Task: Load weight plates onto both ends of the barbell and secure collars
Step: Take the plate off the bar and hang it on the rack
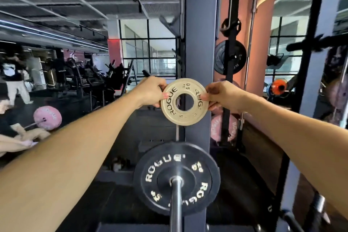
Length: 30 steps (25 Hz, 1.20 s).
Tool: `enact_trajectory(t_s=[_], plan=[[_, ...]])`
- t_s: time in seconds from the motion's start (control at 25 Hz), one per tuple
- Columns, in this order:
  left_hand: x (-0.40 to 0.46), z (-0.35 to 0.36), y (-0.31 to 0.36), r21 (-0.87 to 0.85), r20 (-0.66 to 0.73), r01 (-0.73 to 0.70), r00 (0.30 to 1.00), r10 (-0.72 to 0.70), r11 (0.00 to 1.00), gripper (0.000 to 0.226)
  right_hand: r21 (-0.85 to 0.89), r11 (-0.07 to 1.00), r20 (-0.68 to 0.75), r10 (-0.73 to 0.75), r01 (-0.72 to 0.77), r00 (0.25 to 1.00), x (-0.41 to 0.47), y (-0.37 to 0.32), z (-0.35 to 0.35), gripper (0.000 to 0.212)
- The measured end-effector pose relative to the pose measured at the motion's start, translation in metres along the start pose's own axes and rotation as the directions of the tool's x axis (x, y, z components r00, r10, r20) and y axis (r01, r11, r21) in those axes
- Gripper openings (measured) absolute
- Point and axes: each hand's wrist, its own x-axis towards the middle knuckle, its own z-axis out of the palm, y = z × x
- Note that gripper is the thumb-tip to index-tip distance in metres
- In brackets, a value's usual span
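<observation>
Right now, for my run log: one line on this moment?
left hand and right hand: pinching small plate | black plate: on barbell sleeve | collar: none visible

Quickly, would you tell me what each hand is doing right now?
Left hand: grips the left edge of the small tan plate.
Right hand: pinches the same plate's right edge.

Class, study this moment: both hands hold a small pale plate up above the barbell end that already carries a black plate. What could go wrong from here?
1. Both hands, left hand and right hand, hold the small pale plate only by its rim; it might slip and fall.
2. No collar shows on the bar end, so the black plate could slide outward.
</observation>
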Motion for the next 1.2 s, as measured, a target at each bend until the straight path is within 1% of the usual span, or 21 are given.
enact_trajectory(t_s=[0.12,0.28,0.32,0.44,0.56,0.72,0.84,0.88,1.04,1.2], plan=[[0.057,-0.063,0.049,-0.006,-0.012,0.018,1.000,-0.018,1.000,0.025,-0.018,0.999,0.003,-0.033,0.033,0.999,0.048,-0.061,-0.064,0.030],[0.123,-0.155,0.119,0.007,-0.034,0.045,0.998,-0.045,0.999,0.021,-0.041,0.997,0.031,-0.060,0.061,0.998,0.107,-0.151,-0.143,0.015],[0.134,-0.173,0.133,0.016,-0.038,0.050,0.998,-0.050,0.999,0.021,-0.050,0.997,0.041,-0.063,0.065,0.997,0.119,-0.170,-0.158,0.014],[0.159,-0.220,0.165,0.022,-0.076,0.048,0.996,-0.046,0.999,0.021,-0.080,0.993,0.046,-0.085,0.089,0.995,0.147,-0.217,-0.195,0.026],[0.168,-0.249,0.188,-0.012,-0.106,0.031,0.994,-0.032,0.999,0.022,-0.084,0.988,0.034,-0.125,0.128,0.992,0.154,-0.250,-0.216,0.026],[0.164,-0.256,0.203,0.009,-0.091,-0.007,0.996,0.007,1.000,0.023,-0.069,0.989,0.032,-0.126,0.128,0.992,0.140,-0.260,-0.226,0.013],[0.159,-0.252,0.217,0.021,-0.068,-0.011,0.998,0.013,1.000,0.022,-0.054,0.991,0.038,-0.118,0.120,0.992,0.126,-0.258,-0.236,0.010],[0.158,-0.251,0.224,0.016,-0.067,-0.017,0.998,0.018,1.000,0.019,-0.050,0.991,0.039,-0.120,0.122,0.992,0.122,-0.258,-0.243,0.011],[0.165,-0.234,0.262,0.034,-0.070,-0.046,0.996,0.049,0.998,0.012,-0.047,0.993,0.003,-0.107,0.107,0.994,0.107,-0.244,-0.280,0.029],[0.177,-0.185,0.319,0.035,-0.066,-0.058,0.996,0.060,0.998,0.004,-0.054,0.991,0.009,-0.125,0.125,0.992,0.085,-0.208,-0.344,0.028]])
